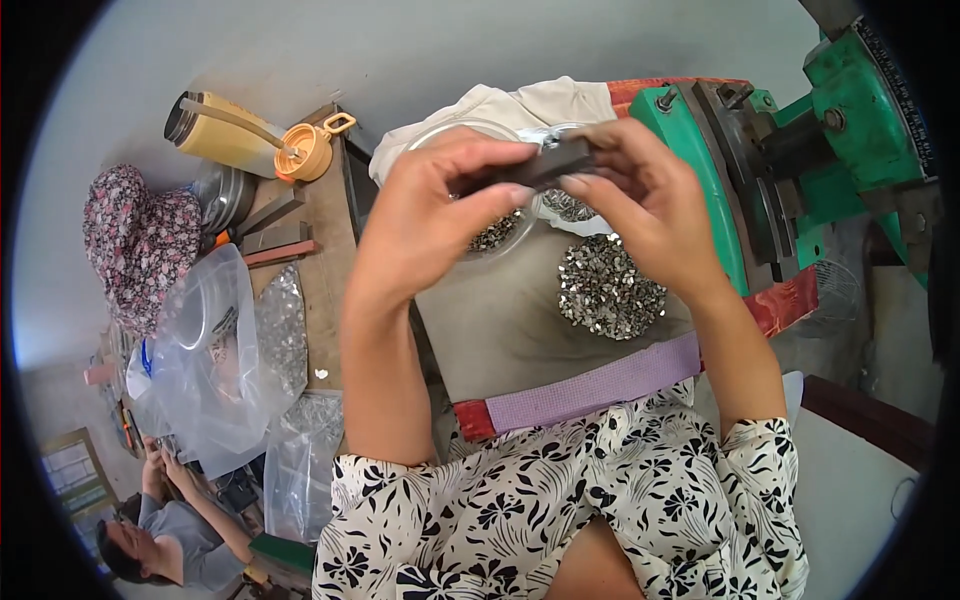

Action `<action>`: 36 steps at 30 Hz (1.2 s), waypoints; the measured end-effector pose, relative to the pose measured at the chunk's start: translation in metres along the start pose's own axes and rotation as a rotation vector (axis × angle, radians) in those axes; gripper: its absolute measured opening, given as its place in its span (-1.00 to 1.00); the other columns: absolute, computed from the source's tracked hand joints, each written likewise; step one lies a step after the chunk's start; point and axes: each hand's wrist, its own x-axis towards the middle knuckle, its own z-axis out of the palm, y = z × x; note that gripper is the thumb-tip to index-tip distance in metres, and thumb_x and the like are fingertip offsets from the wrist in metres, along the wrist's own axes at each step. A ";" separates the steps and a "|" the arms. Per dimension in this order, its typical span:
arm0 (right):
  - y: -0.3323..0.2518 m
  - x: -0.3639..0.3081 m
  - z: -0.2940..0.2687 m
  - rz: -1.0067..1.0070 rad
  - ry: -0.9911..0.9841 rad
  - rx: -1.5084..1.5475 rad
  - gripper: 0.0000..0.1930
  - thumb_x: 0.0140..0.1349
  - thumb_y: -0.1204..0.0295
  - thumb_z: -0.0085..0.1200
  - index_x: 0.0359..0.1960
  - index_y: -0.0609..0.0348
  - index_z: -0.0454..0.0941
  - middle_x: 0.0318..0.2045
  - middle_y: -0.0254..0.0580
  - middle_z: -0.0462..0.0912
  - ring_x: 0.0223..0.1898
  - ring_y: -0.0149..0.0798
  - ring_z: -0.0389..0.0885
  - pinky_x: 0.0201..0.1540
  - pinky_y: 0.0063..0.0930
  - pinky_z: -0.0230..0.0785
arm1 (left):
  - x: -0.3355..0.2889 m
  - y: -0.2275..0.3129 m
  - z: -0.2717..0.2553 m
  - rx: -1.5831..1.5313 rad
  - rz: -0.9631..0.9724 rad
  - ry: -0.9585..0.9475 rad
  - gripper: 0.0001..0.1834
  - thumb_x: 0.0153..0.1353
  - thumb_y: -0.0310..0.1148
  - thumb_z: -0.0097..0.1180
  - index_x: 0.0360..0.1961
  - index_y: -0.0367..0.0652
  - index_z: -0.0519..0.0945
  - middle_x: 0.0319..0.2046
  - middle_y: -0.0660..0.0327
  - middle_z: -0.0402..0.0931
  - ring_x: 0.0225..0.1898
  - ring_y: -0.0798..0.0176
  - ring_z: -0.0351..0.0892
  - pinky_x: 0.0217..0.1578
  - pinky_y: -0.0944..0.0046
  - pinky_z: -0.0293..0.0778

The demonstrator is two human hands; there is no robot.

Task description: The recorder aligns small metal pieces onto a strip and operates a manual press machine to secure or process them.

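Observation:
A dark, block-shaped metal piece (556, 163) is held up between both hands over the work surface. My left hand (415, 215) grips its left end with thumb and fingers. My right hand (660, 195) pinches the right end, its fingertips partly hidden behind the piece. Below the hands, a clear round tub (512, 245) holds small shiny metal bits, mostly covered by my left hand. Beside it a second container with silvery bits (567, 205) shows between the hands. A loose heap of small metal pieces (610, 290) lies on the grey-brown surface (480, 335), below my right hand.
A green machine press (700, 170) stands at the right. Lavender cloth (600, 383) lines the near edge. On the left bench are a yellow bottle (225, 135), an orange lid (305, 150), a floral cap (140, 240) and clear plastic bags (215, 370). Another person (180, 540) works at far lower left.

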 end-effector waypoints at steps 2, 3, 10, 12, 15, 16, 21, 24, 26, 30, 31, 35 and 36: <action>0.005 0.005 0.004 -0.012 0.027 -0.153 -0.73 0.25 0.55 0.22 -0.03 0.36 0.56 -0.27 -0.09 0.71 -0.22 -0.40 0.69 -0.13 -0.50 0.54 | 0.000 -0.004 -0.009 0.149 0.011 0.093 -0.69 0.07 -0.59 0.29 -0.10 -0.33 0.68 -0.26 0.20 0.60 -0.23 0.36 0.58 -0.17 0.36 0.48; 0.005 0.005 0.005 -0.010 0.025 -0.152 -0.73 0.25 0.55 0.22 -0.03 0.36 0.56 -0.27 -0.09 0.71 -0.22 -0.40 0.69 -0.13 -0.50 0.54 | -0.002 -0.006 -0.012 0.185 -0.009 0.152 -0.69 0.06 -0.58 0.30 -0.11 -0.32 0.68 -0.27 0.19 0.59 -0.24 0.34 0.58 -0.17 0.36 0.49; 0.004 -0.060 -0.028 0.116 0.070 -0.110 -0.87 0.29 0.58 0.16 -0.17 0.39 0.61 -0.32 -0.16 0.69 -0.34 -0.41 0.69 -0.26 -0.57 0.53 | -0.011 -0.022 -0.028 0.356 -0.065 0.358 -0.71 0.10 -0.52 0.30 -0.12 -0.36 0.65 -0.26 0.21 0.57 -0.26 0.35 0.58 -0.17 0.36 0.49; 0.009 -0.101 -0.055 0.310 0.132 -0.061 -0.87 0.30 0.59 0.14 -0.17 0.40 0.60 -0.33 -0.17 0.69 -0.38 -0.38 0.70 -0.30 -0.59 0.55 | -0.015 -0.022 -0.024 0.341 -0.081 0.350 -0.70 0.12 -0.52 0.30 -0.10 -0.34 0.65 -0.26 0.24 0.56 -0.25 0.37 0.57 -0.16 0.37 0.49; 0.024 -0.164 -0.106 0.568 0.258 -0.063 -0.86 0.32 0.55 0.13 -0.16 0.38 0.59 -0.37 -0.20 0.68 -0.43 -0.39 0.70 -0.34 -0.59 0.56 | -0.026 -0.012 -0.005 -0.050 -0.277 0.174 -0.70 0.19 -0.53 0.28 -0.03 -0.27 0.63 -0.21 0.37 0.53 -0.23 0.51 0.47 -0.13 0.45 0.42; 0.027 -0.180 -0.118 0.620 0.325 -0.047 -0.86 0.33 0.53 0.12 -0.16 0.36 0.60 -0.39 -0.22 0.67 -0.45 -0.40 0.69 -0.35 -0.58 0.56 | -0.032 -0.007 0.007 -0.040 -0.319 0.113 -0.71 0.19 -0.52 0.27 -0.04 -0.28 0.63 -0.24 0.40 0.51 -0.24 0.53 0.44 -0.17 0.49 0.40; 0.047 -0.223 -0.148 0.667 0.657 -0.158 -0.83 0.35 0.44 0.13 -0.15 0.31 0.63 -0.46 -0.30 0.66 -0.50 -0.47 0.61 -0.37 -0.59 0.49 | -0.076 -0.022 0.071 -0.314 -0.587 -0.383 -0.70 0.25 -0.56 0.19 0.02 -0.32 0.60 -0.21 0.29 0.48 -0.17 0.45 0.48 -0.15 0.42 0.42; 0.061 -0.224 -0.151 0.694 0.705 -0.276 -0.79 0.33 0.42 0.18 -0.09 0.27 0.64 -0.46 -0.37 0.65 -0.52 -0.54 0.54 -0.46 -0.64 0.38 | -0.102 -0.043 0.101 0.010 -0.419 -0.528 -0.72 0.33 -0.47 0.13 0.02 -0.36 0.58 -0.23 0.20 0.49 -0.25 0.41 0.53 -0.22 0.38 0.45; 0.065 -0.222 -0.147 0.650 0.700 -0.369 -0.78 0.33 0.41 0.19 -0.07 0.25 0.65 -0.48 -0.41 0.62 -0.53 -0.57 0.51 -0.49 -0.67 0.33 | -0.114 -0.050 0.113 0.019 -0.453 -0.551 -0.71 0.33 -0.44 0.13 0.02 -0.36 0.57 -0.23 0.13 0.50 -0.31 0.25 0.59 -0.23 0.29 0.48; 0.070 -0.219 -0.136 0.524 0.739 -0.532 -0.72 0.28 0.49 0.23 0.00 0.32 0.62 -0.49 -0.47 0.55 -0.46 -0.62 0.44 -0.42 -0.70 0.25 | -0.123 -0.041 0.117 0.175 -0.382 -0.418 -0.72 0.23 -0.43 0.21 -0.04 -0.29 0.58 -0.22 0.02 0.47 -0.31 -0.06 0.61 -0.23 0.11 0.50; 0.065 -0.217 -0.131 0.550 0.772 -0.522 -0.70 0.25 0.53 0.25 0.01 0.32 0.61 -0.47 -0.46 0.55 -0.41 -0.63 0.43 -0.36 -0.72 0.26 | -0.121 -0.030 0.113 0.299 -0.412 -0.407 -0.73 0.22 -0.43 0.22 -0.08 -0.27 0.54 -0.20 0.01 0.44 -0.28 -0.16 0.58 -0.22 0.02 0.50; 0.055 -0.220 -0.114 0.262 0.725 -0.726 -0.78 0.17 0.59 0.27 -0.12 0.26 0.69 -0.43 -0.29 0.62 -0.40 -0.48 0.53 -0.35 -0.67 0.33 | -0.128 -0.025 0.103 0.592 -0.389 -0.387 -0.71 0.08 -0.50 0.31 -0.15 -0.19 0.55 -0.20 0.08 0.45 -0.31 -0.06 0.61 -0.33 0.07 0.55; 0.047 -0.213 -0.104 0.139 0.616 -0.852 -0.81 0.14 0.60 0.27 -0.18 0.25 0.71 -0.43 -0.24 0.64 -0.40 -0.42 0.56 -0.35 -0.64 0.35 | -0.132 -0.027 0.102 0.669 -0.343 -0.412 -0.70 0.08 -0.50 0.32 -0.13 -0.17 0.56 -0.21 0.10 0.45 -0.31 -0.05 0.61 -0.34 0.08 0.56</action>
